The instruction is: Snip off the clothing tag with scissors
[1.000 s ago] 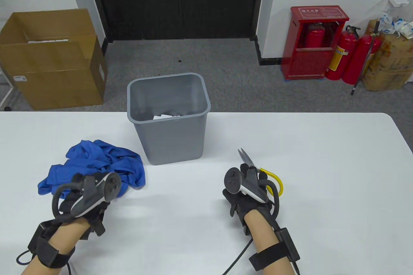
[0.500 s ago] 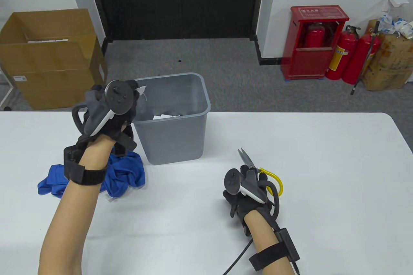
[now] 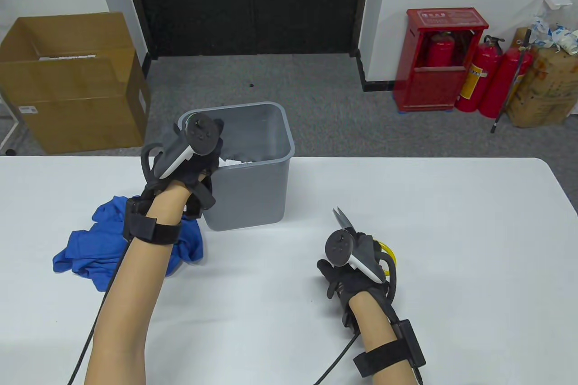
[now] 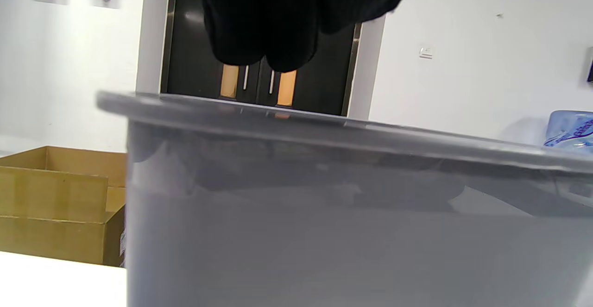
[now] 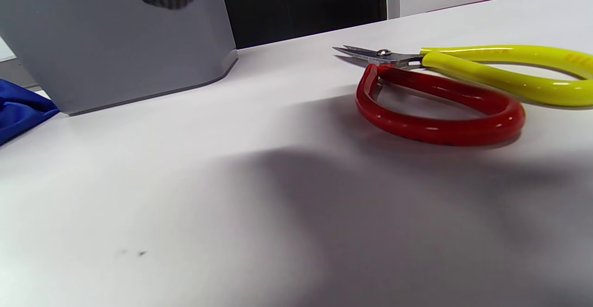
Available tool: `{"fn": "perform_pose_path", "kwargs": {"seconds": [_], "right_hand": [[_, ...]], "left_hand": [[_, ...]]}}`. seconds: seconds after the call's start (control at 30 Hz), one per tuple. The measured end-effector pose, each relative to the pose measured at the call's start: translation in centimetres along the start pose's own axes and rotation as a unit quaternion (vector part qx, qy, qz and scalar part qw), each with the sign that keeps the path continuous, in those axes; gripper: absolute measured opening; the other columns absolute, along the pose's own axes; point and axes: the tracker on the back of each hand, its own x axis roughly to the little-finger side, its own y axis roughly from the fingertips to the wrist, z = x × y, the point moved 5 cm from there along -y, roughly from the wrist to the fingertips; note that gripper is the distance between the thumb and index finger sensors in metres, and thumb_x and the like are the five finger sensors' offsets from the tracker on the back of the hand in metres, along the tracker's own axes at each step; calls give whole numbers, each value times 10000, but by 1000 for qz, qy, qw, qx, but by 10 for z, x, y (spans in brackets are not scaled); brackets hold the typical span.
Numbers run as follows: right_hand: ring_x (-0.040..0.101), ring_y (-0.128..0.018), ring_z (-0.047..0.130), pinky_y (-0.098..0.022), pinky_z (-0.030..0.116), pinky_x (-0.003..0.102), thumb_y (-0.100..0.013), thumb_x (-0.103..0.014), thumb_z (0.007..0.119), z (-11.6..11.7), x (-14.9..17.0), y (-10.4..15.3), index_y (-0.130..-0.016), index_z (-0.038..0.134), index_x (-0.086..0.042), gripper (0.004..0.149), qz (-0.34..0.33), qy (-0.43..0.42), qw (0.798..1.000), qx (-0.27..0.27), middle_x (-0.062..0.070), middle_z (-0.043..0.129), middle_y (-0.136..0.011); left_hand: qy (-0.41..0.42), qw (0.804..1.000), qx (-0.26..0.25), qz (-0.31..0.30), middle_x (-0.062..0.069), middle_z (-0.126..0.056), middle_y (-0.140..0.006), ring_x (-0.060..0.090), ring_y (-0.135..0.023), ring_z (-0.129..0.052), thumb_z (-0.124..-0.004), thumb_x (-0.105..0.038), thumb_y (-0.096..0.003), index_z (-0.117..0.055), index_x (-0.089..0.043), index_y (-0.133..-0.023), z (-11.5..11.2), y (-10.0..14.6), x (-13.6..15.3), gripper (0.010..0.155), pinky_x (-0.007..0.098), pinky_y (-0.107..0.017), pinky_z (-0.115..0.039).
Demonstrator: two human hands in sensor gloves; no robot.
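Moved over the bin [image 3: 271, 164] to drop the tag, my left hand [image 3: 194, 164] shows no readable grip, while my right hand [image 3: 350, 267] rests free beside the scissors [image 5: 444, 89] on the surface [image 3: 451, 245].

White table [image 3: 451, 222] carries grey bin [image 3: 244, 195]; blue garment [image 3: 86, 254]; scissors [image 5: 444, 89] lying flat.

We can read no text anywhere. The red cabinet [image 3: 440, 60] right of the grey bin [image 3: 253, 186] carries a white plate, characters too small. The cardboard box [image 3: 72, 82] left of the bin has a white label, illegible. The blue print at the left wrist view's right edge is blurred.
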Motion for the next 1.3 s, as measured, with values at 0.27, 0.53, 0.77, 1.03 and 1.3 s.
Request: {"fn": "perform_pose_path", "kwargs": {"seconds": [0.27, 0.53, 0.77, 1.03, 1.3], "right_hand": [[524, -1015, 283, -656, 223, 721, -448, -546, 610, -6, -4, 1, -1056, 370, -150, 764, -12, 4, 1000, 17, 206, 226, -1127], [519, -1016, 287, -656, 241, 715, -450, -562, 604, -16, -19, 7, -1063, 307, -158, 792, -38, 6, 998, 50, 207, 219, -1126], [507, -1023, 258, -662, 251, 711, -450, -577, 603, -20, -44, 13, -1065, 268, -167, 812, -72, -2, 996, 59, 198, 193, -1127], [495, -1020, 163, -662, 236, 712, -448, -603, 596, -9, -68, 16, -1067, 215, -182, 840, -104, 13, 994, 44, 196, 92, -1113], [503, -1009, 113, -651, 200, 720, -450, -619, 576, 12, -92, 19, -1062, 158, -178, 862, -127, 23, 991, 25, 204, 39, -1099]], "left_hand": [[11, 996, -40, -74, -22, -557, -1262, 290, -1216, -580, -613, -648, -581, -516, -352, -1173, 22, 61, 3, 670, 654, -860, -390], [-8, 995, -25, -93, -8, -316, -1328, 325, -1275, -329, -569, -724, -571, -353, -341, -1224, -13, 138, 25, 787, 653, -857, -299], [1, 996, 21, -81, -11, -203, -1330, 323, -1268, -207, -545, -744, -570, -253, -311, -1229, -68, 167, 51, 841, 631, -849, -237], [-5, 994, 74, -77, -15, -52, -1306, 311, -1224, -22, -518, -776, -562, -148, -289, -1220, -126, 182, 59, 899, 615, -810, -137], [-5, 991, 114, -73, 5, 31, -1278, 323, -1186, 47, -494, -782, -565, -82, -270, -1206, -173, 196, 53, 918, 614, -784, -103]]}}
